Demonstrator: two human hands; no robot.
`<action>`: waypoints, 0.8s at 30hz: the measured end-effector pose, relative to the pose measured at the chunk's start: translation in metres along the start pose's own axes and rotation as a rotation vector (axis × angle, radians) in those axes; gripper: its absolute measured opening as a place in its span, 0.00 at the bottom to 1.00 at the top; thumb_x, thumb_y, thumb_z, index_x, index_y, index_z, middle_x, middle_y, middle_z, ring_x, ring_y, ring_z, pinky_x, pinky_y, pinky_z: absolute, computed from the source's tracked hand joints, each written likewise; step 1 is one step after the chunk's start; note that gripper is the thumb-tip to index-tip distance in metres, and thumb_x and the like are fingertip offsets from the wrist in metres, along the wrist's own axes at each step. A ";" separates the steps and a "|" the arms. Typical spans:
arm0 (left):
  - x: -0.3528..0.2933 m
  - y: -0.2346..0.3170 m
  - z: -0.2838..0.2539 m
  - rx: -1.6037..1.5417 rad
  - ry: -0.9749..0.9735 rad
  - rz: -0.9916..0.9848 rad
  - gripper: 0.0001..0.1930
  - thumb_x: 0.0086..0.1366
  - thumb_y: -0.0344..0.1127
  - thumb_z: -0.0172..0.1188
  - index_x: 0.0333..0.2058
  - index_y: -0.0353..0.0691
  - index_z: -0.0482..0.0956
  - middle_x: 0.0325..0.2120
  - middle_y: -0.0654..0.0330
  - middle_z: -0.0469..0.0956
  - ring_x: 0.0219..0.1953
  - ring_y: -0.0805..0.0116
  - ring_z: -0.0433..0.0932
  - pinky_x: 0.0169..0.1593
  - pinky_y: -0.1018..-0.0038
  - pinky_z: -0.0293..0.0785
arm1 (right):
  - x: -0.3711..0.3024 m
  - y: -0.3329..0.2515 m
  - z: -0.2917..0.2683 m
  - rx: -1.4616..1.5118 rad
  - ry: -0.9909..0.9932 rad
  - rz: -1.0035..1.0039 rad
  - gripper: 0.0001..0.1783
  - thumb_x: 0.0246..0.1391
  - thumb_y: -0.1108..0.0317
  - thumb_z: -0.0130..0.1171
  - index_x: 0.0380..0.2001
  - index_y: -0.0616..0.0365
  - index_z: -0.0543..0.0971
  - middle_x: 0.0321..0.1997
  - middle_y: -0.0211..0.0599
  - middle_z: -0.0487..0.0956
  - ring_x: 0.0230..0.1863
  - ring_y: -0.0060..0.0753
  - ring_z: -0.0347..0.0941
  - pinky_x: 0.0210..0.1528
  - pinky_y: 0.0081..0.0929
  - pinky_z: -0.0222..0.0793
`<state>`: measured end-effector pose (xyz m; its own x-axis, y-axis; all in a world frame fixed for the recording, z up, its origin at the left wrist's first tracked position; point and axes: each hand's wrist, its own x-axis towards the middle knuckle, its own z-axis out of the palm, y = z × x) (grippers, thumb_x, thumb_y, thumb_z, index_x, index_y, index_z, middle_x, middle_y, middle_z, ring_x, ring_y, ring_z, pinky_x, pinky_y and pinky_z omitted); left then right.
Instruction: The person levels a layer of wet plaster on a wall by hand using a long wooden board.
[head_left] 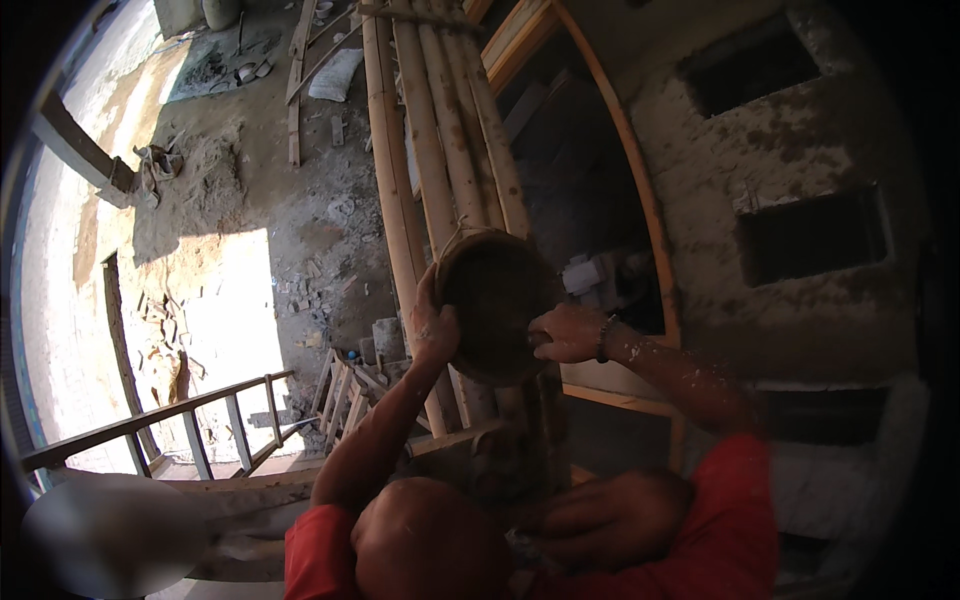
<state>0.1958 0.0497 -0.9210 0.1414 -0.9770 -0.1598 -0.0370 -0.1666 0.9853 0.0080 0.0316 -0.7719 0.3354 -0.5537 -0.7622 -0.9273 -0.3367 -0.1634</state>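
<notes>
A round, shallow basin [500, 300] with a dark inside rests on, or is held just over, a row of long wooden poles [440, 120]; I cannot tell which. My left hand [435, 325] grips its left rim, fingers wrapped over the edge. At the basin's right side, my right hand [568, 333] is closed around a short dark handle, of which only a rounded end shows. The rest of that tool is lost in shadow. Pale specks mark both forearms, and a dark bracelet [606, 338] circles my right wrist.
To the right, a rough wall [800, 150] has dark rectangular openings, with an orange-brown wooden frame [640, 170] nearer. Lower down on the left lies debris-strewn ground [320, 220] with a white sack [337, 75]. A railing [190, 415] crosses the lower left.
</notes>
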 end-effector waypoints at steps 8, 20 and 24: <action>0.000 -0.002 0.003 -0.008 -0.011 0.050 0.35 0.48 0.23 0.45 0.60 0.39 0.60 0.53 0.42 0.69 0.57 0.46 0.67 0.61 0.59 0.61 | 0.034 0.017 0.003 -0.246 0.094 0.239 0.15 0.47 0.65 0.53 0.39 0.56 0.79 0.37 0.51 0.80 0.43 0.51 0.77 0.45 0.46 0.74; -0.004 -0.001 0.000 -0.018 -0.036 -0.029 0.35 0.48 0.23 0.45 0.60 0.40 0.60 0.55 0.44 0.68 0.58 0.48 0.66 0.62 0.61 0.61 | 0.053 0.002 0.022 -0.506 0.057 0.163 0.11 0.47 0.68 0.54 0.31 0.59 0.83 0.35 0.48 0.81 0.40 0.47 0.80 0.43 0.41 0.75; -0.001 0.001 -0.001 -0.047 -0.010 0.009 0.35 0.48 0.23 0.45 0.60 0.40 0.60 0.53 0.43 0.69 0.58 0.47 0.67 0.61 0.60 0.62 | 0.046 -0.005 0.008 -0.304 -0.181 0.129 0.15 0.45 0.65 0.55 0.34 0.61 0.81 0.38 0.51 0.81 0.43 0.47 0.78 0.43 0.39 0.74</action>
<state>0.1968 0.0510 -0.9199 0.1313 -0.9797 -0.1517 0.0081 -0.1520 0.9884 0.0271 0.0140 -0.8116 0.1588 -0.4717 -0.8673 -0.8591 -0.4989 0.1141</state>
